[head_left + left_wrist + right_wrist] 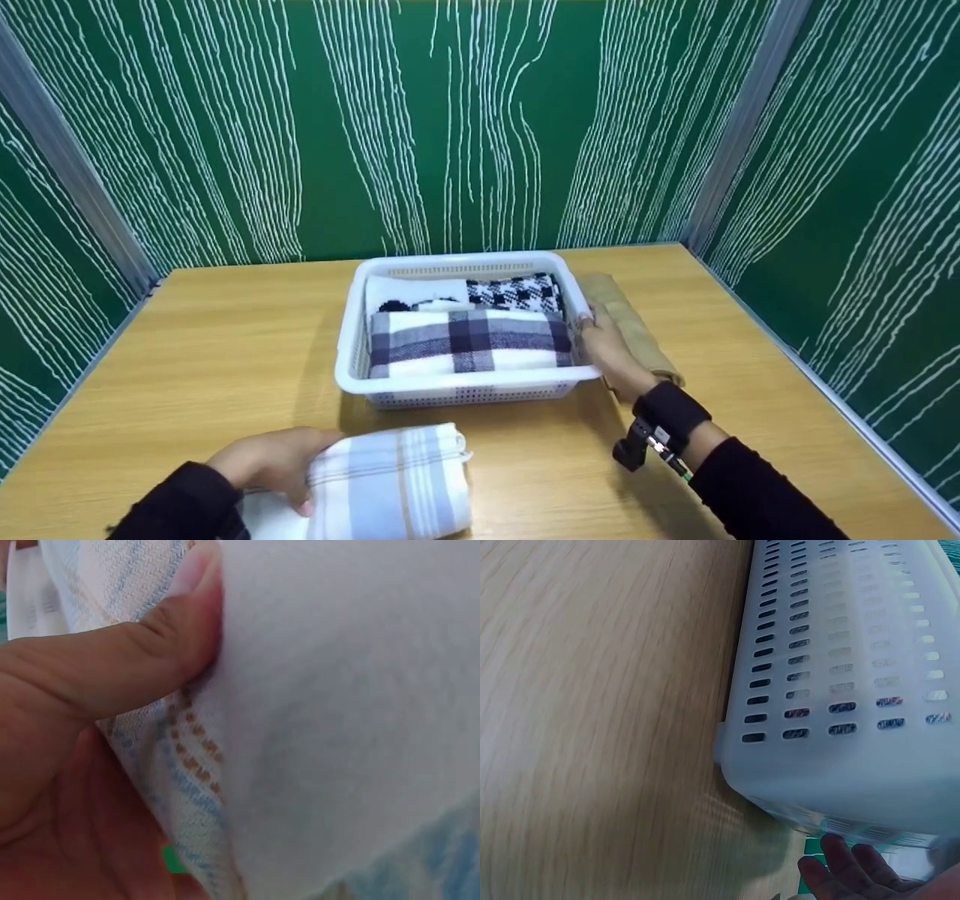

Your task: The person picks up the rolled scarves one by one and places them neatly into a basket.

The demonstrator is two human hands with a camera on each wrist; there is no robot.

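Note:
My left hand point(274, 461) grips a folded plaid cloth point(390, 480) in white, pale blue and tan at the front of the table. In the left wrist view the thumb point(142, 652) presses on the cloth's folded edge, beside a plain white layer point(352, 705). My right hand point(611, 349) holds the right rim of a white plastic basket point(469, 386), its fingers point(847, 874) outside the wall under the rim. Inside the basket lie a folded dark-and-white checked cloth point(472, 341) in front and a black-and-white patterned cloth point(517, 292) with a white one point(416, 289) behind.
A folded khaki cloth point(634, 322) lies on the wooden table point(225, 360) along the basket's right side, partly behind my right hand. Green panels point(517, 127) with white wavy lines enclose the table at the back and both sides.

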